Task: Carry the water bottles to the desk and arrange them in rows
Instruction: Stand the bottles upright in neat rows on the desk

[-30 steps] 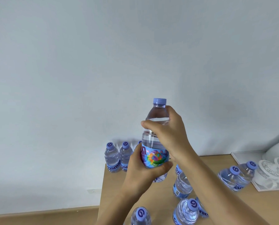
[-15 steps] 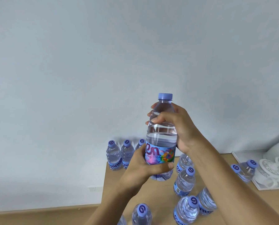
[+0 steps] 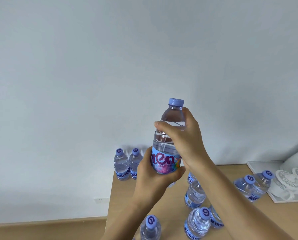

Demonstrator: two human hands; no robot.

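Observation:
I hold a clear water bottle (image 3: pixel 168 135) with a blue cap and a colourful label upright in the air above the wooden desk (image 3: pixel 127 196). My left hand (image 3: pixel 155 177) grips its lower part around the label. My right hand (image 3: pixel 182 139) grips its upper body just below the neck. Two bottles (image 3: pixel 121 164) stand side by side at the desk's far left corner against the wall. Several more bottles (image 3: pixel 195 194) stand loosely spread on the desk below my arms and to the right (image 3: pixel 253 186).
A white tray (image 3: pixel 259 168) with white round objects (image 3: pixel 293 177) lies at the desk's right end. The desk's left edge drops to a wooden floor (image 3: pixel 40 229). A pale wall with a socket (image 3: pixel 100 200) rises behind the desk.
The held bottle has turned in my hands, so more of the label's lettering faces me. My right hand has slid slightly on its upper body. The view has shifted a little.

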